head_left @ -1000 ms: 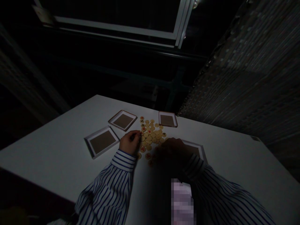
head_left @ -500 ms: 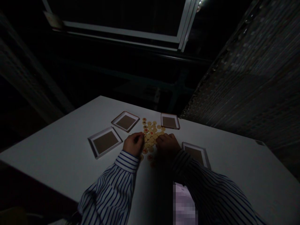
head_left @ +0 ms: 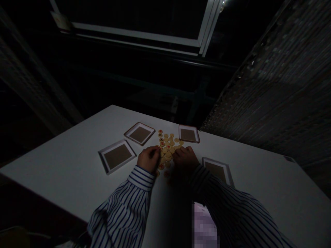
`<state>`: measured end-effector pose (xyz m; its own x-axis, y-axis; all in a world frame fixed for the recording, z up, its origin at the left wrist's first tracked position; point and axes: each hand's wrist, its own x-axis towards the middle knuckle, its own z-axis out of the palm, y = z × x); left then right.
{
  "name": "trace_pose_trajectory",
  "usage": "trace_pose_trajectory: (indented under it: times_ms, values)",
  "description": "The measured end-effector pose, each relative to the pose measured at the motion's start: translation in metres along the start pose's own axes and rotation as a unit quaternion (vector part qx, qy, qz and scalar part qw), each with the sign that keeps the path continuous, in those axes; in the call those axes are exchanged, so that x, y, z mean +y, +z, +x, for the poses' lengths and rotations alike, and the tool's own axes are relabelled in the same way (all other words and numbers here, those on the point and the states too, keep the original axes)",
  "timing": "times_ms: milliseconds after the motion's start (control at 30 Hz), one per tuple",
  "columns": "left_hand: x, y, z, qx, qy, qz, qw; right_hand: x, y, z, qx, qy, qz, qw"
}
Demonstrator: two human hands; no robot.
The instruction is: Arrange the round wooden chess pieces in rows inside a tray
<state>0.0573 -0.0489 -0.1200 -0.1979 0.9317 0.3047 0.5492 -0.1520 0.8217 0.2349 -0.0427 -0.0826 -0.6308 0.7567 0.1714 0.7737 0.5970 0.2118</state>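
White table, round pieces mostly flat, spread longest near-to-far

The curled left hand and right hand flanked clustered round tan pieces, some marked red or black, among four shallow trays on a dimly lit white table.

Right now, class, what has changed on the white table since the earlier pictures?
The right hand has moved left and slightly forward, further over the round, pale yellow pieces, uncovering more of the shallow, rectangular grey tray on the right. Whether it grips a piece is unclear. The left hand and the other three trays stayed put.
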Motion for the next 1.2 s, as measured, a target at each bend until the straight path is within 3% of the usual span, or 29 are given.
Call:
trace_pose_trajectory:
  times_ms: [367, 700, 1067, 1200]
  values:
    - [0.002, -0.001, 0.0, -0.006, 0.001, 0.004, 1.0, 0.003, -0.006, -0.003, -0.007, -0.018, 0.002, 1.0]
    - [0.014, -0.002, -0.003, -0.021, 0.006, -0.012, 1.0, 0.012, -0.012, -0.005, -0.024, 0.081, 0.137, 0.987]
    - [0.024, 0.0, -0.008, -0.097, 0.137, 0.004, 0.986, 0.015, -0.007, -0.004, 0.002, 0.16, 0.416, 0.895]
    - [0.023, 0.001, -0.01, -0.104, 0.173, 0.02, 0.979, 0.012, -0.006, -0.003, 0.016, 0.177, 0.458, 0.871]
